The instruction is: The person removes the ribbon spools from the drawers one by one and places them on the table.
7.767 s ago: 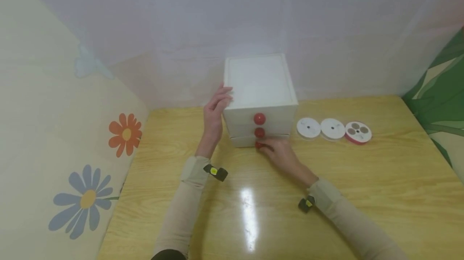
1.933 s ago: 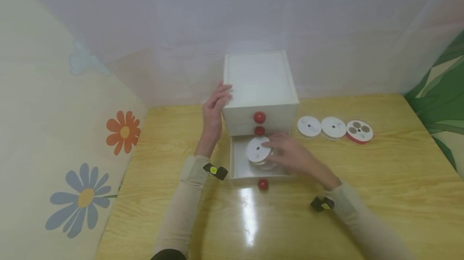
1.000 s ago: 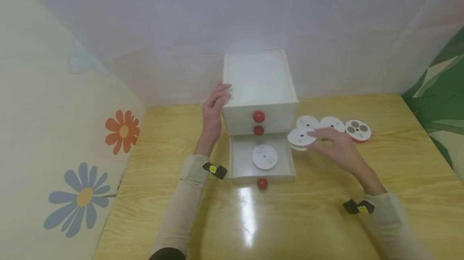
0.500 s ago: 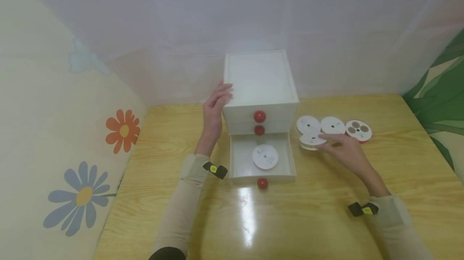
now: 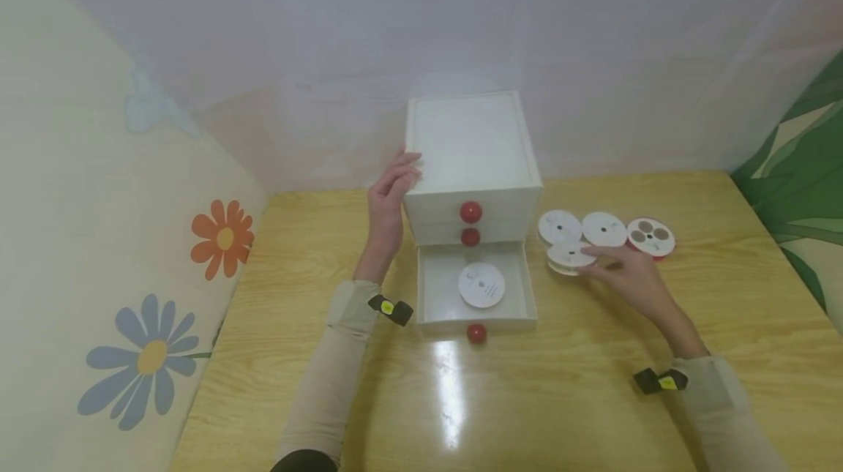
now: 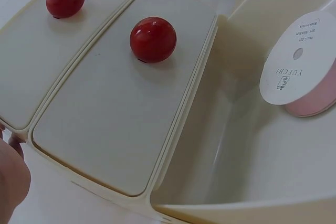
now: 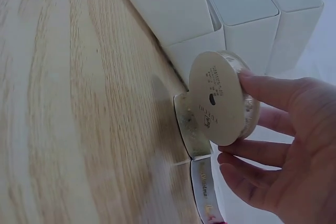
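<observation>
My right hand (image 5: 628, 278) pinches a ribbon spool (image 5: 568, 258) with white flanges by its rim, thumb on one side and fingers on the other. In the right wrist view this spool (image 7: 218, 98) is tilted, with cream ribbon between its flanges. It overlaps the front of the spools on the table in the head view. My left hand (image 5: 387, 208) rests against the left side of the white drawer cabinet (image 5: 470, 143), its fingertips on the top edge. The bottom drawer (image 5: 435, 304) stands pulled out. Inside it lies a spool of pink ribbon (image 6: 296, 64).
To the cabinet's right, a row of spools lies flat on the wooden table (image 5: 540, 391): two white-faced spools (image 5: 560, 226) (image 5: 604, 227) and one red-edged spool (image 5: 652, 236). Two upper drawers with red knobs (image 5: 470, 211) are closed. A wall (image 5: 316, 55) stands behind.
The bottom drawer was pulled out by the right hand. That hand then lifted a spool from it and carried it right, beside the row. The left hand has stayed on the cabinet.
</observation>
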Demonstrator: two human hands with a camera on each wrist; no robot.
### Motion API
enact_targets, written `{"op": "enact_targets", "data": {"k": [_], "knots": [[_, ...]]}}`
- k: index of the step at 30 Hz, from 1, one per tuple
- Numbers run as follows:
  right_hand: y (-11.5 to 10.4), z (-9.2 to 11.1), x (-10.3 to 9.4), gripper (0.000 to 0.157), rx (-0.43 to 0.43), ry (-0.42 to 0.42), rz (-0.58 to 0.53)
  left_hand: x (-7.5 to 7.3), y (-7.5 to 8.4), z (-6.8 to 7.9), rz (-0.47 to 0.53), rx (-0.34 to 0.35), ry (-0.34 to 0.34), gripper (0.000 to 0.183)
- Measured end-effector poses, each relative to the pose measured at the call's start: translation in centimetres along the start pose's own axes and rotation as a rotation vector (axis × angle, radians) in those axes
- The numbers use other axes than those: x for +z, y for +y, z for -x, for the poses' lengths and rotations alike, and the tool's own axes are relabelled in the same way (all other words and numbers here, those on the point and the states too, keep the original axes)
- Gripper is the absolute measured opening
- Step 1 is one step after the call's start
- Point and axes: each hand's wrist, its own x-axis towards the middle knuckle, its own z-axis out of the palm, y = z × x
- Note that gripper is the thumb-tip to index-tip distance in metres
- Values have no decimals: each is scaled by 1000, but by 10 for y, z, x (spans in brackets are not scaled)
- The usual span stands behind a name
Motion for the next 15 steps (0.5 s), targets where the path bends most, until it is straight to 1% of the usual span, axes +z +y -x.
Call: {"op": "enact_targets", "data": {"k": [4, 9, 12, 15], "knots": [[2, 1, 0, 43, -17, -29, -4, 0, 0, 0, -1, 2, -2, 22], [6, 4, 3, 42, -39, -39, -40, 0, 0, 0, -9, -4, 0, 21], [10, 5, 5, 40, -70, -23, -33, 0, 1, 0, -8, -10, 4, 22], [13, 6, 7, 38, -122, 1, -11, 0, 0, 0, -5, -11, 5, 23]]}}
